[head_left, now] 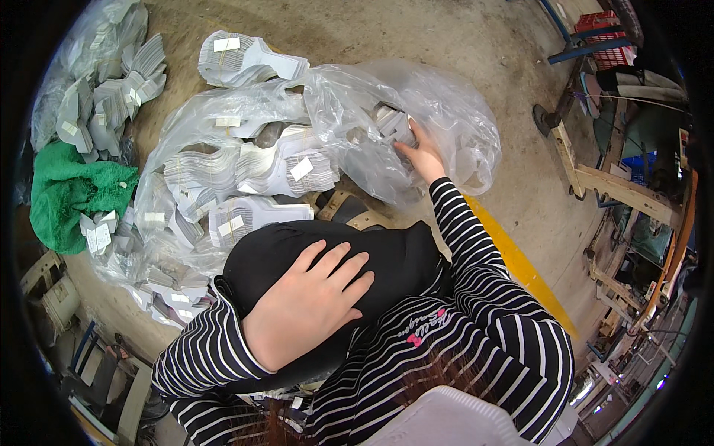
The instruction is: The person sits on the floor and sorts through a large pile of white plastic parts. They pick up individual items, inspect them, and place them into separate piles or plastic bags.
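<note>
My left hand [306, 303] lies on my black-trousered knee [260, 249], its fingers spread and nothing in them. At the mouth of a clear plastic bag [465, 111], my right hand [425, 154] has its thumb and fingers around a small stack of grey-white insole-shaped pieces [391, 123]. Part of that stack is hidden by the plastic. To the left of it, several larger bundles of insole-shaped pieces [256, 167] lie on and under the plastic sheeting, tied with thin bands and bearing white paper labels [302, 169].
More bundles [104, 111] and a green mesh sack [63, 197] lie on the concrete floor [372, 30] at far left. A yellow floor line [520, 264] runs beside my right arm. Wooden frames [628, 195] and a red crate [599, 37] stand at the right.
</note>
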`<state>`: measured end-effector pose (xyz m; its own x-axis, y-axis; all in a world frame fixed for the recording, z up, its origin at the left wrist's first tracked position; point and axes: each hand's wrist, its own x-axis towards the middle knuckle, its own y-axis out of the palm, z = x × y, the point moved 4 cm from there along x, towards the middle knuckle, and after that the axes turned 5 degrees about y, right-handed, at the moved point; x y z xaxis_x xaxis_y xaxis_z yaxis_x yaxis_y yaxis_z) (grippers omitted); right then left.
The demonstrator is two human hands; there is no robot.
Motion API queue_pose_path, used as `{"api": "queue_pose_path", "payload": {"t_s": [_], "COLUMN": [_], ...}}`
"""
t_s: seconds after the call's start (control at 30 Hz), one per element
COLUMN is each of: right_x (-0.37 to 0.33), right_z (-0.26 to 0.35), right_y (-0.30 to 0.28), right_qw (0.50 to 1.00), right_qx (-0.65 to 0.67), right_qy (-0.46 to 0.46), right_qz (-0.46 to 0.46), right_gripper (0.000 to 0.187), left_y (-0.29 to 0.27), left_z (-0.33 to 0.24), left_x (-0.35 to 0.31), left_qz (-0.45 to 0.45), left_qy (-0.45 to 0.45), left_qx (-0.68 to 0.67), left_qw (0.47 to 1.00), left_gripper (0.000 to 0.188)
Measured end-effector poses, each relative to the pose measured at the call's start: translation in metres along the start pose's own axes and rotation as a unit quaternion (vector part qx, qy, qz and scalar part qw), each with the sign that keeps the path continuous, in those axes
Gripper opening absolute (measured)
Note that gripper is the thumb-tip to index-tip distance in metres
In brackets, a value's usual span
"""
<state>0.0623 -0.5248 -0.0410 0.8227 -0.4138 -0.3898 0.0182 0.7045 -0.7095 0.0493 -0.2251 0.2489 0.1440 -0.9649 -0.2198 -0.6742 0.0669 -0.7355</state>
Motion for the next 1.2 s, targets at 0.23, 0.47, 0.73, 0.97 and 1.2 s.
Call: {"api": "queue_pose_path", "payload": {"t_s": [0.23, 0.47, 0.73, 0.97, 1.2], "right_x": [-0.009, 0.017, 0.016, 0.03, 0.012], "right_z": [0.0, -0.095, -0.131, -0.124, -0.123], "right_y": [-0.004, -0.003, -0.015, 0.004, 0.002], "right_qw": [1.0, 0.981, 0.979, 0.975, 0.81], "right_qx": [0.023, 0.154, -0.063, -0.067, 0.318], "right_qy": [0.017, 0.108, 0.143, 0.172, 0.378], "right_qz": [-0.01, -0.038, 0.135, 0.125, 0.316], "right_gripper": [0.073, 0.048, 0.057, 0.071, 0.043], "left_y": [-0.001, 0.0, -0.001, -0.001, 0.0], "left_z": [0.0, 0.001, 0.003, 0.004, 0.003], "left_x": [0.001, 0.0, -0.001, 0.0, -0.001], "left_qz": [-0.014, -0.023, -0.022, -0.027, -0.031], "left_qy": [-0.003, -0.008, -0.002, 0.0, -0.001], "left_qx": [-0.009, -0.02, -0.029, -0.038, -0.048], "left_qw": [1.0, 1.0, 0.999, 0.999, 0.998], "left_gripper": [0.046, 0.045, 0.045, 0.044, 0.044]}}
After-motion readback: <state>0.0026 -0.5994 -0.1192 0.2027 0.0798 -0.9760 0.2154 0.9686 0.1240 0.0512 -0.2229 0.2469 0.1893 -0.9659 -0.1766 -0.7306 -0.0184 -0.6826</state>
